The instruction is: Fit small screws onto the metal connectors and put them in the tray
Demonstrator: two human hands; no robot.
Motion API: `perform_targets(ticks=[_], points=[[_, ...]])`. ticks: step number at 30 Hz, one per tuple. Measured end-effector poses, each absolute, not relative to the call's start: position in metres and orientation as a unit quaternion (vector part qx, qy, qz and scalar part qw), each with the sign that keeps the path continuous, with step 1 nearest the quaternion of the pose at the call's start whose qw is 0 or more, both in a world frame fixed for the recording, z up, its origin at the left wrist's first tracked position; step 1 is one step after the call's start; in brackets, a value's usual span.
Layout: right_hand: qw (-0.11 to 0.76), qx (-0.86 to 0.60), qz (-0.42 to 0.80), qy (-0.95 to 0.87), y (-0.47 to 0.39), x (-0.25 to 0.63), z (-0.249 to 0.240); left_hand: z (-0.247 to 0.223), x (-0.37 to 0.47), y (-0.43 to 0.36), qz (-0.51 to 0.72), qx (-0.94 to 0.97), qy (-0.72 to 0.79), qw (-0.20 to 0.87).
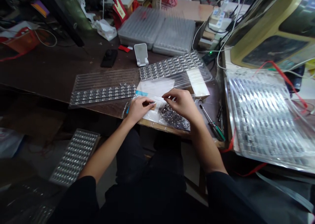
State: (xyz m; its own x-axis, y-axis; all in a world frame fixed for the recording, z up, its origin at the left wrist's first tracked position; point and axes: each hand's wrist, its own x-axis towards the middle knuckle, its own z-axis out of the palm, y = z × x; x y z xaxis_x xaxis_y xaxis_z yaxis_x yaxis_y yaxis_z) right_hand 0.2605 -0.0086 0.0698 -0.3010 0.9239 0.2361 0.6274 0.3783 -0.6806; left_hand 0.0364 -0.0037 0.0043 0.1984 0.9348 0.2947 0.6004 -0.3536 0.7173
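Observation:
My left hand [140,109] is closed in a pinch on a small metal part [153,103] above the white paper at the desk's front edge. To its right, my right hand [179,102] is closed with thumb and finger together; whatever it holds, if anything, is too small to make out. Beneath my right hand lies a clear bag of small metal parts [176,119]. Beyond my hands, one clear ribbed tray [105,79] has rows of metal parts along its near half. A second tray [169,66] behind bears more rows.
A green-handled screwdriver [215,127] lies right of the bag. Stacked filled trays [268,119] stand far right, and clear trays [157,30] at the back. A phone stand [141,54] and a black phone [109,58] are behind the left tray.

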Motion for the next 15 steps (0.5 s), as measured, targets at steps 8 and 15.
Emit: perform_targets(ticks=[8, 15], points=[[0.274, -0.506, 0.244, -0.78, -0.0094, 0.2605, 0.0745, 0.001, 0.0362, -0.0004, 0.352, 0.752, 0.514, 0.213], [0.19, -0.517, 0.249, -0.797, -0.0076, 0.2674, 0.0744, 0.0093, 0.0378, -0.0028, 0.384, 0.721, 0.532, 0.223]])
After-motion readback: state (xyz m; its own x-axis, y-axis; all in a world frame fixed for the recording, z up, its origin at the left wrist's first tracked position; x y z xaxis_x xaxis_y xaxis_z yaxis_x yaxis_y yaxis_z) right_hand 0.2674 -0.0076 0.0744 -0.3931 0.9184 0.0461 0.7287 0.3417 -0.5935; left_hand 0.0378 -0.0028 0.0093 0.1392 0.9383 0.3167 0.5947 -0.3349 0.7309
